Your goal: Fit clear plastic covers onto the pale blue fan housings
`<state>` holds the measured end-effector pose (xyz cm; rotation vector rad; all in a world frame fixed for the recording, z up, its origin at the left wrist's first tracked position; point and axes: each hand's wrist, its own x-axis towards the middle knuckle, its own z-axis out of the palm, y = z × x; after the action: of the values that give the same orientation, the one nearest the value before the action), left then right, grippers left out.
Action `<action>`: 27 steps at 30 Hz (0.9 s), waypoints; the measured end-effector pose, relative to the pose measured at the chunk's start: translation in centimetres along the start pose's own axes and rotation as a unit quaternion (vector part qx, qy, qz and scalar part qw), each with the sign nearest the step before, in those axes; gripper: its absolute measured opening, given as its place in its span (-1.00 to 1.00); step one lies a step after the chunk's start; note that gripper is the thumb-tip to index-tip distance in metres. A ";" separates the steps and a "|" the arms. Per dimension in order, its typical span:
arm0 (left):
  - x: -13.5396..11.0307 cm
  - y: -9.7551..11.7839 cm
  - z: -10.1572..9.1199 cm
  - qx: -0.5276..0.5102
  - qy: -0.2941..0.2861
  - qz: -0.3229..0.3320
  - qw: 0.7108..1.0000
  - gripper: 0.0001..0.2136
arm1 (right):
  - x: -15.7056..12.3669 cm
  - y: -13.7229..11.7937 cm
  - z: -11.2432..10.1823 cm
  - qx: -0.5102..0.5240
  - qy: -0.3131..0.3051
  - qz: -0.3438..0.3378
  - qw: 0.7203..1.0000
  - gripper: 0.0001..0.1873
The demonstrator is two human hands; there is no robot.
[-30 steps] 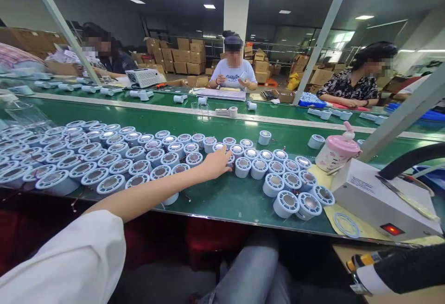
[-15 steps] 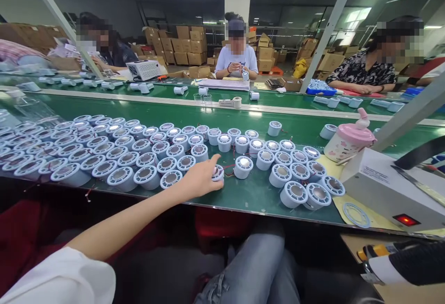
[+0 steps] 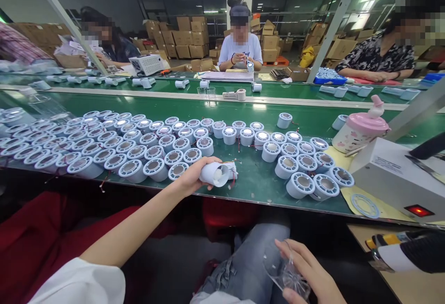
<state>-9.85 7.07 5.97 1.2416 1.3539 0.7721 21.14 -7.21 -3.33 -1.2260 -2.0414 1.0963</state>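
My left hand [image 3: 195,174] is at the front edge of the green bench, closed around a light-blue cylindrical housing [image 3: 211,174]. The housing lies tilted on its side, its open end facing right with something white inside. Thin wires and another pale part [image 3: 232,170] show right beside that open end; whether they are joined I cannot tell. Low over my lap, my right hand [image 3: 309,267] grips a clear plastic piece [image 3: 290,274] with radiating ribs between thumb and fingers. Rows of similar housings [image 3: 155,168] with round metallic discs on top stand upright left of my left hand.
More housings [image 3: 301,184] stand to the right. Beyond them are a pink-lidded cup [image 3: 361,130], a grey box with a lit red switch [image 3: 392,174] and a flat ring [image 3: 365,205]. A black-and-white tool [image 3: 399,255] sits lower right. Co-workers sit across the bench.
My left hand has tipped a housing onto its side, open end showing. The separate housing to its right no longer stands there. My right hand has come into view holding the clear plastic piece.
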 end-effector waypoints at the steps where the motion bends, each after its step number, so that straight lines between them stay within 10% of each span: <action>1: 0.3 -0.1 0.5 -0.020 -0.006 0.003 1.000 -0.64 | 0.7 -0.7 -0.2 -0.016 -0.006 -0.017 1.000 -0.41; 10: 2.7 1.2 8.1 -0.010 -0.240 0.065 0.968 -0.72 | 4.9 -4.2 -1.5 -0.282 0.226 -0.055 0.931 -0.48; 15: 2.0 1.7 10.9 0.116 -0.361 0.187 0.906 -0.83 | 3.6 -3.4 -2.8 -0.373 0.261 0.047 0.889 -0.56; 21: 2.1 -0.7 13.0 0.170 -0.317 0.307 0.881 -0.61 | 1.9 -3.0 -3.1 -0.071 0.189 0.121 0.972 -0.93; 27: 2.2 -3.2 13.7 0.135 -0.343 0.362 0.857 -0.43 | 1.1 -3.0 -3.5 0.168 0.270 0.161 0.935 -0.70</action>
<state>2.84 5.71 -0.39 2.0533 0.3844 0.5361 21.84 -5.68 1.16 -1.5029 -1.2181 1.0451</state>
